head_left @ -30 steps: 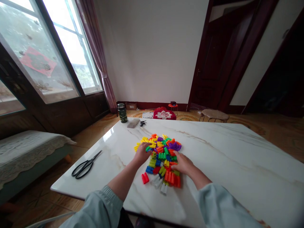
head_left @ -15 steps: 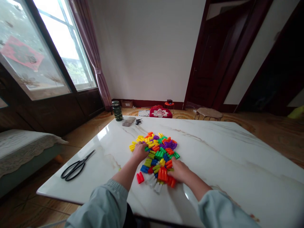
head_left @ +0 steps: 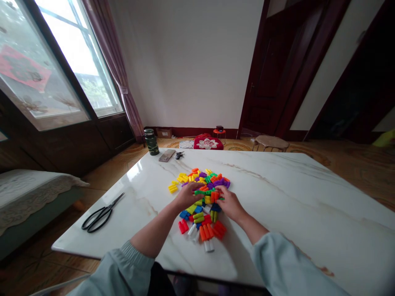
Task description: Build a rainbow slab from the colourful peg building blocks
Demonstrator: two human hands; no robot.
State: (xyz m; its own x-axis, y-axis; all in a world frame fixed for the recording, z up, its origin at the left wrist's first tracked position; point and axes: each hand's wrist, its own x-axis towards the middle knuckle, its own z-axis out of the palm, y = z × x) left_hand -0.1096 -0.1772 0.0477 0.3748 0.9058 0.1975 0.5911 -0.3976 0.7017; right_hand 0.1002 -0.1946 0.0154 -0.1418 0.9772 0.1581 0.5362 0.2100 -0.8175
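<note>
A pile of bright plastic building blocks [head_left: 199,209] is spread over the marble-patterned table, in yellow, orange, purple, green, blue, red and white. Over its middle, my left hand [head_left: 187,196] pinches a green block [head_left: 203,192]. Close by on the right, my right hand [head_left: 228,203] has its fingers closed around an orange block [head_left: 214,197]. A yellow block [head_left: 207,200] shows between the two hands; I cannot tell if it is joined to the orange one. Red blocks [head_left: 183,226] and white blocks [head_left: 209,246] lie at the pile's near side.
Black-handled scissors [head_left: 99,216] lie on the table [head_left: 277,197] at the left. At the far left corner stand a camouflage flask [head_left: 151,142], a phone [head_left: 167,155] and keys [head_left: 179,155]. Beyond the table is a round stool [head_left: 271,142].
My right hand has moved up and inward from the pile's right edge, bringing an orange block. My left hand has shifted slightly right and down, so both hands are now close together.
</note>
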